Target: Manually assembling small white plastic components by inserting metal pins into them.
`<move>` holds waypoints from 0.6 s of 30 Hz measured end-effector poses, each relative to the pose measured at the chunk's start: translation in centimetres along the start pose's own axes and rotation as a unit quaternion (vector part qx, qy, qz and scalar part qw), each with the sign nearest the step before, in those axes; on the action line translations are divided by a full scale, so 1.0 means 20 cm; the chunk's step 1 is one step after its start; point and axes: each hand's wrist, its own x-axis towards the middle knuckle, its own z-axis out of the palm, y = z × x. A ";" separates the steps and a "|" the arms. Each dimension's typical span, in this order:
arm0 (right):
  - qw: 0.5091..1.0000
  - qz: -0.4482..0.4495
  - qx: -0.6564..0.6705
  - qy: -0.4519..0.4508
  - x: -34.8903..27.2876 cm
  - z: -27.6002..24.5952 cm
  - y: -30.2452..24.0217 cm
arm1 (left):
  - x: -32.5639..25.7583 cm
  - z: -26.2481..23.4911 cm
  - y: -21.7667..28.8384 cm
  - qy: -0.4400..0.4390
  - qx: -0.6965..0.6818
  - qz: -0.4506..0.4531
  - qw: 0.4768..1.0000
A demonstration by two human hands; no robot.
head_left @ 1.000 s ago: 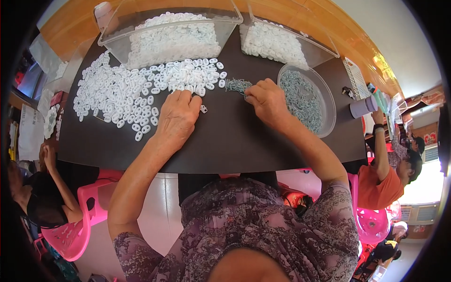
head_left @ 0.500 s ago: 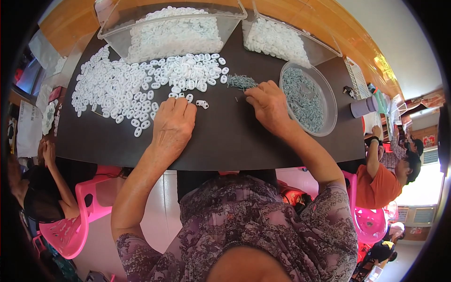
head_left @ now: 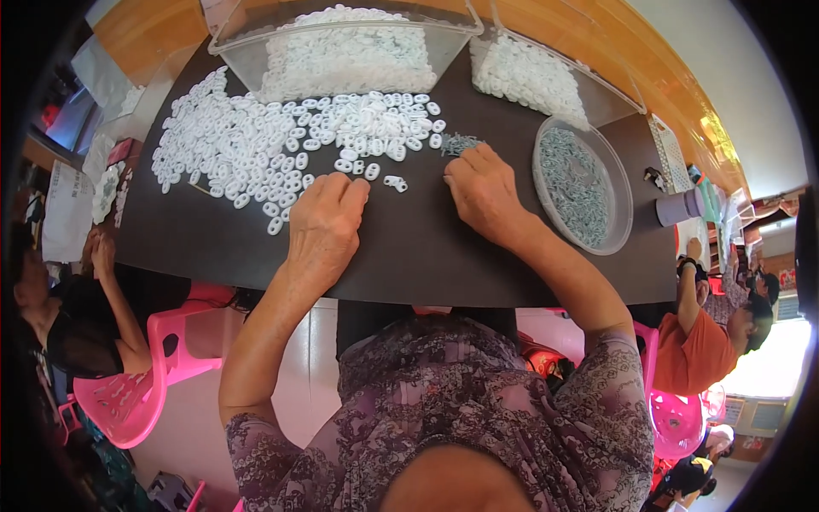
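Two clear plastic bins stand at the far edge of my dark table [head_left: 213,247]. The left bin [head_left: 341,47] is heaped with small white rings, and the right bin [head_left: 554,77] holds more of the same. To my right sits a round clear dish [head_left: 584,183] filled with small grey-green rings. A loose spread of white rings [head_left: 281,145] covers the table in front of the left bin.

My left hand [head_left: 324,226] lies palm down at the near edge of that spread, fingers bent, tips among the rings; I cannot tell whether it has one pinched. My right hand [head_left: 482,192] rests palm down just left of the dish, fingertips closed narrowly at a small clump of grey-green rings [head_left: 461,143] lying on the table. Two white rings [head_left: 394,181] sit between my hands.

Against half a second ago, both hands lie in much the same spots; my left fingers have curled a little closer to the spread.
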 end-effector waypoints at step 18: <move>0.987 0.066 0.143 0.019 -0.02 -0.10 -0.16 | 0.00 0.05 -0.03 -0.037 0.025 -0.012 0.999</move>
